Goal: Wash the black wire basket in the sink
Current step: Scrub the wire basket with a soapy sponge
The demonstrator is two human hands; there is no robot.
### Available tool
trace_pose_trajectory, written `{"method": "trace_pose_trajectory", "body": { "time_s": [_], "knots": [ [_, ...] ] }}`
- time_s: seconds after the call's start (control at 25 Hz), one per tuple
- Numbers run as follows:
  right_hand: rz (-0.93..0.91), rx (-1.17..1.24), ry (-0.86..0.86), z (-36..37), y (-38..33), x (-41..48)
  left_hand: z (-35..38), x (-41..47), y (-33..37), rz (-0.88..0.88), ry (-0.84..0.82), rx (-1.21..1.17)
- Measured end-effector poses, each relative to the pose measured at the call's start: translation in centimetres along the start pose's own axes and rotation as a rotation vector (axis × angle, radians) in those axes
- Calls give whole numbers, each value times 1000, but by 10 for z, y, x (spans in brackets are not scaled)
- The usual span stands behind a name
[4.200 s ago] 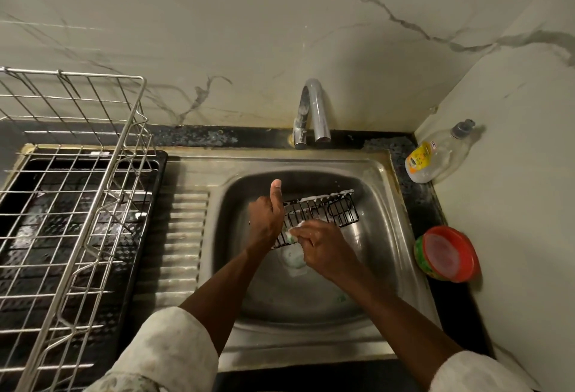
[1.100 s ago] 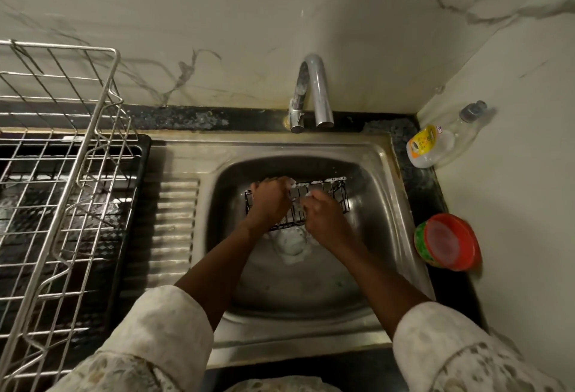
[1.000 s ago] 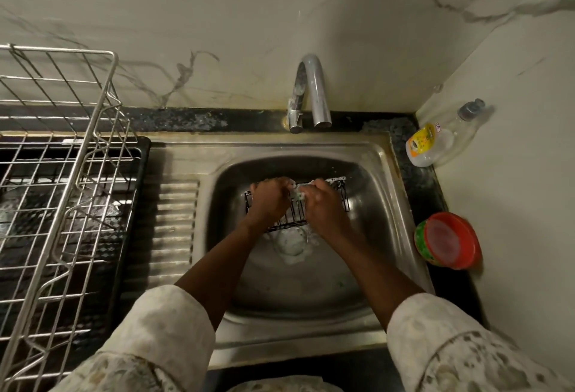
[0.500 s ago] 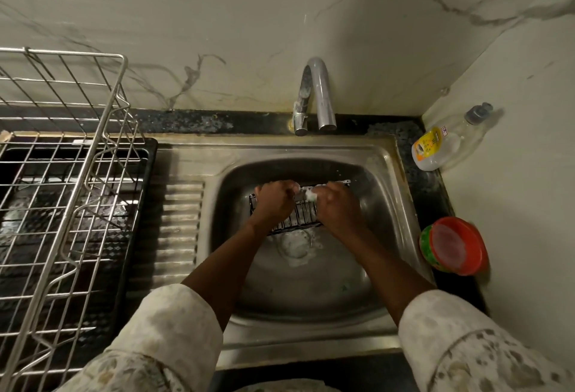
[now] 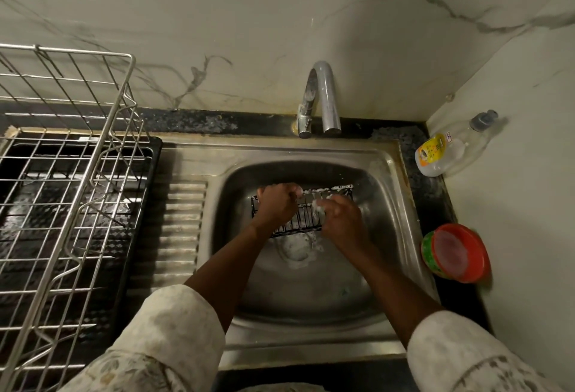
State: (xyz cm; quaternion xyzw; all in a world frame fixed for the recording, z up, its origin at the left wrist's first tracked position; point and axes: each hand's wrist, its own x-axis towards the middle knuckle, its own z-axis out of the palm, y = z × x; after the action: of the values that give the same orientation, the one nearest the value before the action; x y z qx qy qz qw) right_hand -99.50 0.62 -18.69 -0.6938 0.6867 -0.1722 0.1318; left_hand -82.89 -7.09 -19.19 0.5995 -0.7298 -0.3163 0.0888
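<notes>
Head view: our left hand grips the black wire basket in the sink; our right hand pinches a foamy scrubber against it.

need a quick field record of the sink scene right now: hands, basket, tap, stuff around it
left hand: grips the basket's left end
right hand: pinches a foamy sponge against the wires
basket: held inside the sink, foam on its far rim
tap: no stream visible
right counter: bottle, red-lidded tub
left of sink: wire rack
</notes>
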Motion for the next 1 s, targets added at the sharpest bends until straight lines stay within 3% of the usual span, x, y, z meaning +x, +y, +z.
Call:
{"method": "trace_pose_trajectory", "body": {
  "time_s": [0.12,0.4,0.6,0.72,1.0],
  "knots": [
    [137,4,24,-7,6,36,0,0,-2,11,-19,-27],
    [2,-80,-27,0,28,-36,3,1,-2,1,7,-32],
    [144,35,98,-10,9,12,3,1,-3,-2,-13,-58],
    [223,33,40,-12,14,33,2,0,-4,-4,-36,-74],
    [198,74,71,-19,26,-43,-3,-3,3,-13,-16,-60]
  ]
}}
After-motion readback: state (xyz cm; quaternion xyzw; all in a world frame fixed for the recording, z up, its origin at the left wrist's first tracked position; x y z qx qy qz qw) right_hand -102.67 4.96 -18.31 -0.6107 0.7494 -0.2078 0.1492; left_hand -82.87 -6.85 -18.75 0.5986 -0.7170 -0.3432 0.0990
